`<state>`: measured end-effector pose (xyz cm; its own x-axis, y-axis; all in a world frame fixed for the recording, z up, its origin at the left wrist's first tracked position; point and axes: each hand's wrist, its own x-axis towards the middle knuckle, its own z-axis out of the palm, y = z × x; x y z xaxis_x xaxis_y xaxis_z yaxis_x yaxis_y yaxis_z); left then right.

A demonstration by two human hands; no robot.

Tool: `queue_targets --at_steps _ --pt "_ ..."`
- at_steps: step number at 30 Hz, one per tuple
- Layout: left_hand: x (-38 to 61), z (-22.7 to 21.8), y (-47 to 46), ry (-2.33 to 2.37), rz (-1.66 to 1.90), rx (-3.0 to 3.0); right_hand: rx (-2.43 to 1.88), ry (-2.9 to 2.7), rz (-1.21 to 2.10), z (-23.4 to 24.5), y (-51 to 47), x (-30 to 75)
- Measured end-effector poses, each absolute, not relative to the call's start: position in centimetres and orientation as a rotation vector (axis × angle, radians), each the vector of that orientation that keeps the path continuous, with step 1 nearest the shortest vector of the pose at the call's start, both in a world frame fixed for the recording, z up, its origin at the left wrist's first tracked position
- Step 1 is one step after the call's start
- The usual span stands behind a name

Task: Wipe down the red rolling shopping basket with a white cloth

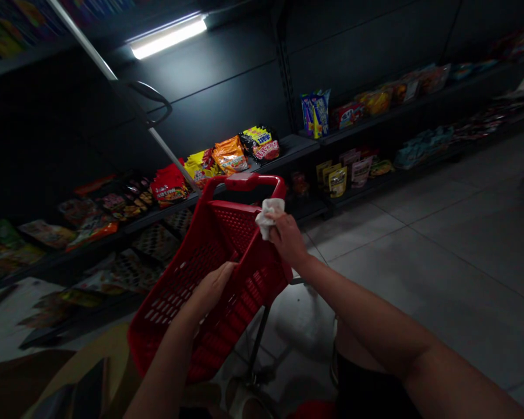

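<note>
Left hand [212, 285] on basket [244, 302], right hand [288, 238] holding cloth [269, 216].

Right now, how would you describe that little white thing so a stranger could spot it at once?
Start at the dark store shelf lined with snack packets, then look down to the red plastic shopping basket in front of it. At the basket's upper edge, the person's right hand grips a crumpled white cloth, the one soft, pale thing against all that red plastic.

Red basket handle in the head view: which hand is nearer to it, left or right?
Right. The right hand is just below the handle, holding a white tissue against the basket. The left hand lies farther down, on the basket's perforated side.
</note>
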<state>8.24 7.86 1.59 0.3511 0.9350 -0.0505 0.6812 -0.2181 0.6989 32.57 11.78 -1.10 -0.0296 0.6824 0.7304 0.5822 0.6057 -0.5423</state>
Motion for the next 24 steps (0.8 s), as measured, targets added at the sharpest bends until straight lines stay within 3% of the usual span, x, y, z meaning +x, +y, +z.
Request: queue_targets --at_steps 5,10,18,24 --pt "11.2 0.6 10.2 1.527 0.693 2.026 -0.866 -2.156 0.031 -1.9 10.8 30.6" --pt "11.1 -0.2 9.6 1.666 0.576 2.094 -1.096 -1.631 0.056 -1.5 15.5 34.6" --pt "10.1 0.1 10.1 1.654 0.554 2.168 -1.184 -1.191 0.729 -8.8 15.7 30.8" --pt "9.8 0.1 10.5 1.649 0.545 2.184 -0.994 -1.221 0.593 -6.8 15.3 28.8"
